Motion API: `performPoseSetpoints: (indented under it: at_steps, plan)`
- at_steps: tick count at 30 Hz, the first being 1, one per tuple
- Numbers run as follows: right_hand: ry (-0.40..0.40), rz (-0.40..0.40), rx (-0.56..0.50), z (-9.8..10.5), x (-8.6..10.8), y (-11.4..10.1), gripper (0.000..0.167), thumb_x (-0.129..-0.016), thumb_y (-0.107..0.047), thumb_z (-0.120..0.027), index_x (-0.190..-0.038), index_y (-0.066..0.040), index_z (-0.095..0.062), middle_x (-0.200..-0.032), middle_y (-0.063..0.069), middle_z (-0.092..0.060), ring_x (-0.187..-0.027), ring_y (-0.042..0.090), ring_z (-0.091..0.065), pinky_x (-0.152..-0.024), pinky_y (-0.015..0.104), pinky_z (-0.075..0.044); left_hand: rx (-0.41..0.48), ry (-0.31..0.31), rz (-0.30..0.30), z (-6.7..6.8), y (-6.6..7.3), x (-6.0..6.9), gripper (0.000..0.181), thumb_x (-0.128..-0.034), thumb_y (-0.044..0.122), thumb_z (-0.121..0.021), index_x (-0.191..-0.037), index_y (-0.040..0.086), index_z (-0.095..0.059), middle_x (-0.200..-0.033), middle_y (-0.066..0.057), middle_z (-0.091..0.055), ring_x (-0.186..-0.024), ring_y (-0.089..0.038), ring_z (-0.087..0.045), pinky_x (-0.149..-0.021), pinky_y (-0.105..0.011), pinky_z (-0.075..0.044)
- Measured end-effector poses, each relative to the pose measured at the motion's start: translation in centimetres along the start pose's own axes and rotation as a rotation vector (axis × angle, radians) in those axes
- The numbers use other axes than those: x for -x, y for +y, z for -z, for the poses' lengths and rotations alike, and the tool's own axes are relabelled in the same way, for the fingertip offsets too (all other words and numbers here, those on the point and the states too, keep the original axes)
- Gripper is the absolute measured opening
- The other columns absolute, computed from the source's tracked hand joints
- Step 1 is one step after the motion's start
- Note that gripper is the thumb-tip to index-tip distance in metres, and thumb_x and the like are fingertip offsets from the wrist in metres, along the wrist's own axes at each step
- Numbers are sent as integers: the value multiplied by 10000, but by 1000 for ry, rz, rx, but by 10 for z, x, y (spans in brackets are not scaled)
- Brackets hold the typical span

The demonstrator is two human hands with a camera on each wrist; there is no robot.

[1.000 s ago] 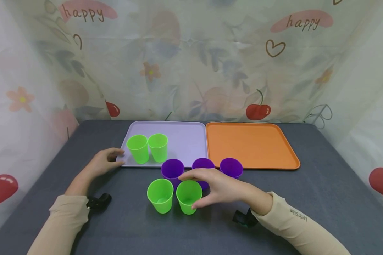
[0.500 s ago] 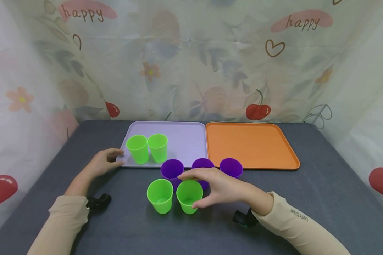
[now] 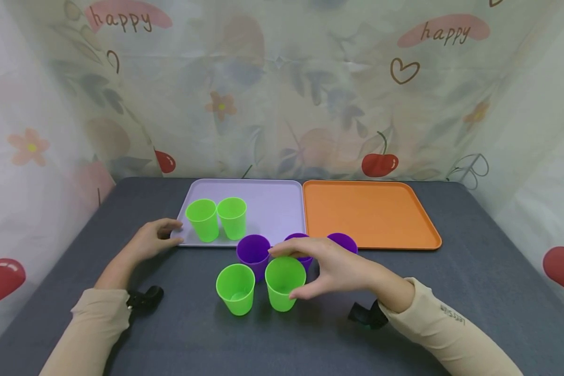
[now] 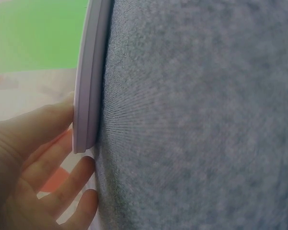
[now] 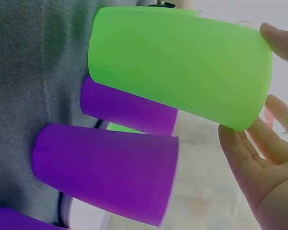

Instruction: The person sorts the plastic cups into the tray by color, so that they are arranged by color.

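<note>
Two green cups (image 3: 203,222) are parked upright side by side on the lavender tray (image 3: 272,209), near its left edge, and that tray is lined up along the far edge of the dark grey surface (image 3: 169,339), on the side of the far left corner. The orange tray (image 3: 362,214) is set right beside it, over toward the far right corner. Nearer the middle of the surface, one more green cup is being held by the right grip (image 3: 336,263): thumb and fingers are clamped on it up by the rim, on opposite sides, as is also seen from the right wrist. Whether the base of this held cup (image 3: 280,282) is clear of the surface can't really be told. Just to its left a fourth green cup (image 3: 235,290) is stood upright. Behind that pair, three purple cups are lined up just in front of the trays: the left purple cup (image 3: 253,253) is mostly visible, while the middle purple cup (image 3: 306,262) and the right purple cup (image 3: 345,243) are partly hidden by the hand. Over toward the left edge of the surface, the left grip (image 3: 150,240) is rested against the lavender tray's left rim, close to its near corner, thumb and fingers kept apart. Beige sleeves (image 3: 96,318) are worn on both arms, and a black wrist camera (image 3: 144,298) is strapped at each wrist.
</note>
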State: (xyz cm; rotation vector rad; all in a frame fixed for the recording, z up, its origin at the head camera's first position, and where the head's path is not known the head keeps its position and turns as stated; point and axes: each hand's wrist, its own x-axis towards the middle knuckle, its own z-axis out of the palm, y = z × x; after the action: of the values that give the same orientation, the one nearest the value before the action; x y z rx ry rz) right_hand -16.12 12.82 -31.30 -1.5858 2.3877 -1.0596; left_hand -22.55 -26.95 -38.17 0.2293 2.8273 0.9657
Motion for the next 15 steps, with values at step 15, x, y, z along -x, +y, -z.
performPoseSetpoints:
  at_steps: [15]
  plan:
    - [25, 48, -4, 19, -4, -10, 605, -746, -197, -778, -1271, -53, -514, -1222, 81, -623, -1104, 124, -606, -937, 260, -493, -5, 1, 9, 0, 0, 0, 494, -879, 219, -633, -1296, -11, -500, -1314, -252, -521, -1240, -446, -454, -1006, -570, -381]
